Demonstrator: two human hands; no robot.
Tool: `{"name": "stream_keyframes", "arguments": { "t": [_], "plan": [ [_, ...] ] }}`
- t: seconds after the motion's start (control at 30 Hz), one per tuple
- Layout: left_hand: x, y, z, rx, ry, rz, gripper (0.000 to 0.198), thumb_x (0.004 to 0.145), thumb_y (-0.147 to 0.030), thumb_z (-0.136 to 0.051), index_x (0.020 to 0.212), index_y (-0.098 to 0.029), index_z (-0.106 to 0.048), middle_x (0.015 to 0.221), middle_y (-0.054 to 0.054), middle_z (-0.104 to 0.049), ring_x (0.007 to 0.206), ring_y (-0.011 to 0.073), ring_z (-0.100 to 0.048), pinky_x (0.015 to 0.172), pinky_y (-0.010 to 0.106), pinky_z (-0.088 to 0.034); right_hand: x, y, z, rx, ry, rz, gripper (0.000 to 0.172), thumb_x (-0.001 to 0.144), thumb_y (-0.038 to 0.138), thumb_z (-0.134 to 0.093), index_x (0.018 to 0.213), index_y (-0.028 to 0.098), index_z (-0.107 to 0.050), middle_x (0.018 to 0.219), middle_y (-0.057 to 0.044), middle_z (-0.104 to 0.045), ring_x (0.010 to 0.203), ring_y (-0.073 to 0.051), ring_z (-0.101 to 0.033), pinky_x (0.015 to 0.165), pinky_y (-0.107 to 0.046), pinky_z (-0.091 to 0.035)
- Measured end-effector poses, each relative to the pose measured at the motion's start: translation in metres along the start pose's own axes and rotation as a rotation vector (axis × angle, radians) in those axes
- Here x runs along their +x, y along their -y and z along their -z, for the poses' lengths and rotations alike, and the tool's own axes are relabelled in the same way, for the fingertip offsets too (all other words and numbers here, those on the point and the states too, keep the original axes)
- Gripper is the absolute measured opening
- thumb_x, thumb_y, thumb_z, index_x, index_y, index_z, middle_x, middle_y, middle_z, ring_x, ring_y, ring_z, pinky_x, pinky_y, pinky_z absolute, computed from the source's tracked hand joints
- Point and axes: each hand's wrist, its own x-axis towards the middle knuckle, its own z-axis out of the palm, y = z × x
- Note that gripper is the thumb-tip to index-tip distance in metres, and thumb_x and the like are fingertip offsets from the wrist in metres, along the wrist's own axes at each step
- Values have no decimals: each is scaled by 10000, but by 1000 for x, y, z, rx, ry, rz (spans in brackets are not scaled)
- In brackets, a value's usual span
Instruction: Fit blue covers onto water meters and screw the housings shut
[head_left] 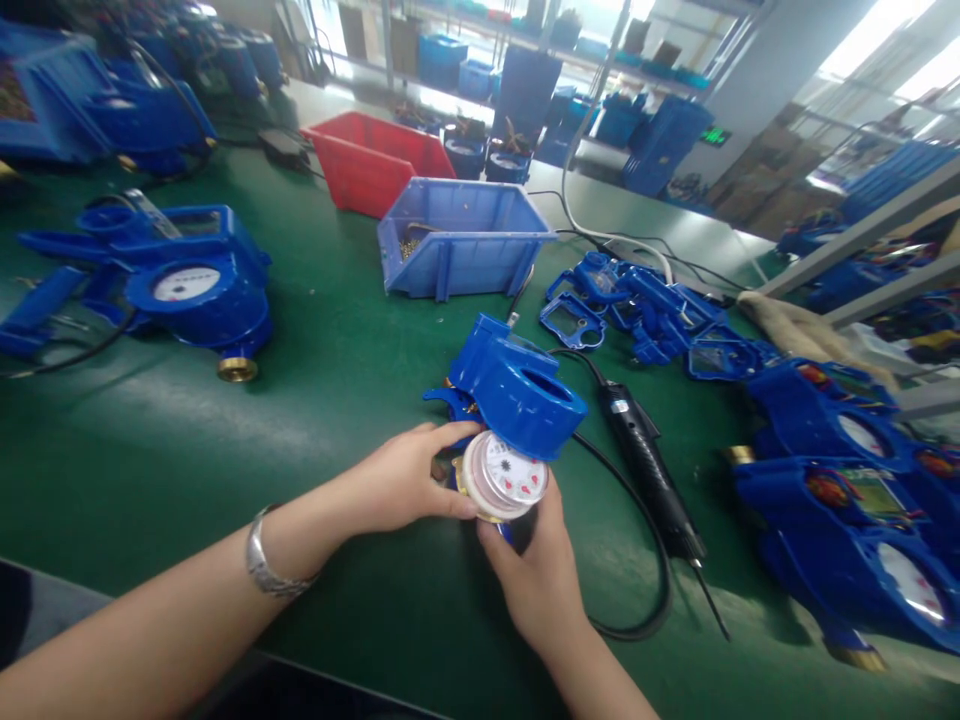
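A water meter (516, 468) with a round white dial and red pointers sits low in front of me, tilted toward the right. My left hand (401, 478) grips its left side, thumb along the pale ring under the dial. Around the right and lower side wrap the fingers of my right hand (536, 570). Directly behind the dial stands a blue plastic meter housing (517, 385), its round opening facing up; it overlaps the dial's far edge. Whether the housing is attached to the meter is hidden. A black electric screwdriver (652, 475) lies right of my hands.
A blue bin (469, 240) with small metal parts stands ahead, a red bin (375, 160) behind it. Blue frames (574, 320) lie in a pile to the right. Assembled blue meters (199, 290) stand left, others (847, 510) right. A black cable (664, 590) loops beside the screwdriver.
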Motion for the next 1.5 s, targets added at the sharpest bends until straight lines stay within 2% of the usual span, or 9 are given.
{"name": "stream_keyframes", "arguments": {
  "t": [0.17,0.3,0.5,0.6,0.73,0.87,1.13,1.27,1.5],
  "plan": [
    [5,1,5,-340,223,-99,720,542,-215,-804,1201,-223,-515,1159,47,-624,1036,244,-591,906,373,-446,-7,3,-8,19,-29,92,623,805,192,-548,1355,208,-256,1333,-117,-444,1213,-222,-462,991,-375,-420],
    [4,0,7,-376,249,-93,678,555,-204,-794,1181,-220,-532,1164,33,-626,1064,233,-579,915,345,-437,-10,2,-7,-50,-21,104,657,784,186,-589,1351,247,-263,1312,-100,-448,1217,-251,-433,996,-440,-390],
    [-17,-13,6,426,-75,15,544,592,-266,-756,1103,-255,-568,878,14,-625,803,242,-610,688,344,-479,-14,1,-9,-244,-68,75,642,787,181,-568,1360,223,-281,1183,-131,-529,1045,-301,-516,838,-497,-450],
    [-28,-13,-3,679,-302,-158,483,617,-250,-750,1057,-201,-557,958,73,-605,902,271,-581,751,391,-473,-17,5,-12,-234,-55,49,720,785,158,-558,1399,238,-190,1204,-130,-521,1036,-289,-524,826,-476,-462],
    [-31,0,-15,651,-422,-384,486,586,-259,-778,967,-184,-485,1065,109,-608,1105,310,-509,952,501,-365,-21,7,-17,-252,-69,51,750,767,131,-553,1401,254,-172,1238,-136,-495,1044,-298,-523,823,-484,-470],
    [-24,13,-13,417,-352,-321,597,537,-309,-799,976,-206,-409,1083,105,-612,1202,332,-453,1054,570,-204,-22,9,-18,-242,-63,39,735,780,125,-527,1404,249,-159,1262,-154,-470,1059,-301,-530,822,-471,-485],
    [-11,20,-10,-128,-243,-223,702,484,-405,-840,944,-214,-345,1111,135,-610,1111,281,-539,935,410,-404,-22,15,-13,-284,22,-63,731,844,239,-511,1430,224,-74,1226,-153,-553,989,-314,-604,779,-470,-516],
    [-11,24,-13,-52,-304,-270,600,487,-441,-828,864,-191,-433,1231,177,-534,1175,313,-473,977,459,-359,-22,13,-14,-273,21,-76,749,838,214,-508,1431,240,-51,1279,-129,-527,1019,-305,-601,795,-465,-515],
    [-10,15,-3,360,-157,-359,818,548,-483,-784,1258,-220,-475,1327,120,-496,1322,359,-260,1081,569,-58,-21,13,-15,-260,29,-59,780,802,183,-530,1427,251,-68,1314,-110,-502,1043,-315,-590,815,-489,-510]
  ]
}}
